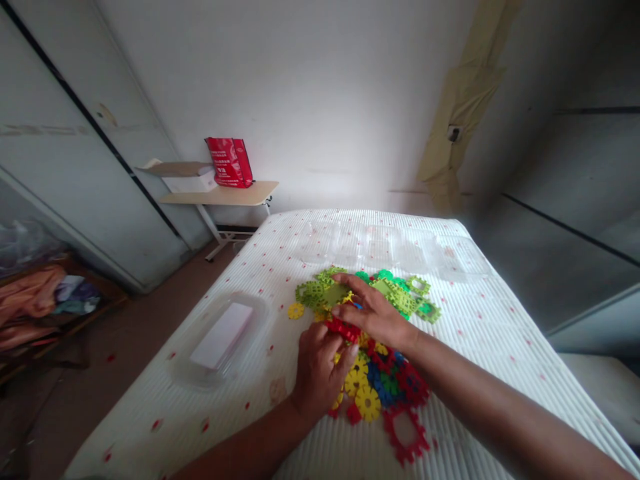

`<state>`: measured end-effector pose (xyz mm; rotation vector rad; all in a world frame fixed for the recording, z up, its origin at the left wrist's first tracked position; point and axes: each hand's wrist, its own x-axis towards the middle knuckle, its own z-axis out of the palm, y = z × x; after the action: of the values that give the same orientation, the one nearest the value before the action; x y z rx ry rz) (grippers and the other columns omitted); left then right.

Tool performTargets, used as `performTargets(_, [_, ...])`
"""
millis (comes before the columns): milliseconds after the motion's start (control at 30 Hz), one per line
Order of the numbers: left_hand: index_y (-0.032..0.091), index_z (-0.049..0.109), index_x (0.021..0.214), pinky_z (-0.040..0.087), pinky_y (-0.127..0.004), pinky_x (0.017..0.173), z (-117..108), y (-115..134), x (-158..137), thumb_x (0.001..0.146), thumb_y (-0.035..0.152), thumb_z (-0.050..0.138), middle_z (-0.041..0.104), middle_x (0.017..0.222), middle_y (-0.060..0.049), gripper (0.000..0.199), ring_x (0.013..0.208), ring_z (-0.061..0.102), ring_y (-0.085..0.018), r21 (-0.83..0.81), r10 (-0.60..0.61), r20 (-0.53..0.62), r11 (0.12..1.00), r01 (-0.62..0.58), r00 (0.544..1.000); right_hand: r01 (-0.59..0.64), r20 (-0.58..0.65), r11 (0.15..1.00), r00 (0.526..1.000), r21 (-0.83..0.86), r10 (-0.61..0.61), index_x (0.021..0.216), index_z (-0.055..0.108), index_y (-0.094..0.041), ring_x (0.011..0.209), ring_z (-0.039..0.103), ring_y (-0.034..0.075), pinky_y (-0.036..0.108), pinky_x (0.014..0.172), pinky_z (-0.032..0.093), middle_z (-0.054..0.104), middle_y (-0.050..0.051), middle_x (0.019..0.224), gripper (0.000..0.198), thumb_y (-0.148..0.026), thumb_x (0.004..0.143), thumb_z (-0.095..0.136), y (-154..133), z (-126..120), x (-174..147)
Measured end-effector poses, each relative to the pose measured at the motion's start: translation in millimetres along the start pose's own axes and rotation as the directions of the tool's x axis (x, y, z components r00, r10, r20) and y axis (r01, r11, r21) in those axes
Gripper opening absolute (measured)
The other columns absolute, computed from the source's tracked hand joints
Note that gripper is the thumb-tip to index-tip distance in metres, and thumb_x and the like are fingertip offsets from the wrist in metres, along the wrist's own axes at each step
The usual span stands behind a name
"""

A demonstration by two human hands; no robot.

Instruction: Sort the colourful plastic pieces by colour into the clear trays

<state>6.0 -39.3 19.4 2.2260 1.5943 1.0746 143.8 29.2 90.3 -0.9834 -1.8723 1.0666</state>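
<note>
My left hand (320, 370) is closed around the edge of a red toothed plastic piece (344, 329), low over a heap of mixed pieces. Just beyond it, my right hand (375, 310) reaches over the heap with its fingers spread; its lower edge covers part of the red piece. Flower-shaped yellow discs (367, 403), blue pieces (383, 387) and a red square frame (406, 433) lie nearest me. Light-green square pieces (310, 293) and green discs (385, 275) lie on the far side. My hands hide the middle of the heap.
A clear divided plastic tray (380, 247) stands behind the heap. On the left of the cloth-covered table (240, 413) is a clear tub (225, 340) with a white box (223, 335). A small side table (250, 193) by the wall bears a red bag (230, 163) and a carton (187, 179).
</note>
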Motion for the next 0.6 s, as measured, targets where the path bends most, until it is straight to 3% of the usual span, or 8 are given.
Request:
performTargets(133, [0.019,0.058,0.078,0.043,-0.035,0.083,-6,-4,-7,0.089,0.03,0.039,0.055,0.089,-0.006,0.025,0.09,0.052,-0.019,-0.096,-0.049,0.03,0.994,0.052,0.998,-0.019,-0.068,0.986,0.998,-0.164,0.008,0.13,0.047,-0.024,0.119,0.048,0.027,0.047,0.101,0.037,0.051,0.009,0.131,0.057,-0.041,0.077,0.062,3,-29,-33])
performTargets(233, [0.021,0.057,0.099,0.042,-0.037,0.092,-16,-11,-23,0.088,0.03,0.039,0.054,0.109,-0.008,0.023,0.106,0.049,-0.021,-0.141,-0.037,0.096,0.989,0.05,0.995,-0.052,-0.053,0.915,0.998,-0.4,0.034,0.138,0.037,-0.028,0.119,0.047,0.03,0.048,0.097,0.041,0.05,0.009,0.132,0.075,-0.042,0.071,0.068,22,-47,-83])
performTargets(300, [0.024,0.046,0.125,0.037,-0.041,0.101,-25,-19,-36,0.083,0.03,0.047,0.045,0.131,-0.01,0.042,0.121,0.041,-0.025,-0.112,0.008,0.174,0.994,0.011,0.985,-0.026,-0.011,0.847,1.0,-0.53,0.024,0.141,0.032,-0.027,0.12,0.046,0.033,0.049,0.097,0.04,0.048,0.011,0.134,0.088,-0.04,0.064,0.073,40,-48,-115])
performTargets(367, [0.025,0.029,0.139,0.032,-0.046,0.106,-33,-27,-46,0.073,0.026,0.056,0.031,0.144,-0.01,0.071,0.131,0.031,-0.03,-0.06,0.063,0.266,0.997,-0.049,0.962,-0.02,0.004,0.794,1.0,-0.607,0.028,0.142,0.03,-0.027,0.121,0.044,0.034,0.051,0.099,0.038,0.047,0.012,0.134,0.094,-0.036,0.06,0.074,56,-40,-137])
performTargets(467, [0.026,0.018,0.144,0.027,-0.051,0.108,-38,-34,-53,0.061,0.015,0.057,0.021,0.15,-0.008,0.092,0.135,0.022,-0.034,0.019,0.077,0.39,0.996,-0.092,0.917,-0.047,-0.043,0.74,0.999,-0.671,0.025,0.142,0.03,-0.026,0.119,0.044,0.035,0.053,0.097,0.037,0.046,0.013,0.134,0.091,-0.028,0.06,0.07,68,-20,-141])
performTargets(600, [0.024,0.015,0.145,0.029,-0.051,0.107,-19,-36,-54,0.063,0.007,0.049,0.028,0.148,-0.009,0.09,0.134,0.026,-0.031,0.067,0.076,0.357,0.992,-0.106,0.931,-0.053,-0.115,0.782,0.993,-0.621,-0.024,0.141,0.029,-0.021,0.115,0.046,0.032,0.052,0.097,0.039,0.049,0.014,0.128,0.089,-0.012,0.058,0.059,68,0,-118])
